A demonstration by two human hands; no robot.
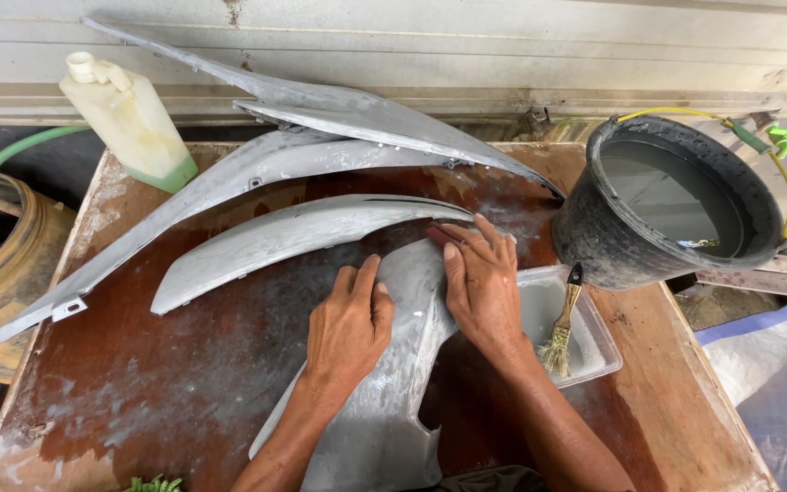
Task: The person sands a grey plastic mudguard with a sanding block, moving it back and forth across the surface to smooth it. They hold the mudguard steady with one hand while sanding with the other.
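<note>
A grey, sanded body panel [384, 401] lies on the brown wet table [157, 392], running from the front edge up to the middle. My left hand [350, 326] presses flat on its left side with fingers curled. My right hand [482, 284] rests on the panel's upper tip, fingers pressing down on a small dark reddish piece [442, 235] that is mostly hidden under them.
Further grey curved panels [275, 237] lie behind the hands. A shallow clear tray [594, 351] holds water and a paintbrush [563, 326]. A black bucket [626, 246] of water stands at the right, a white plastic jug [129, 118] at the back left.
</note>
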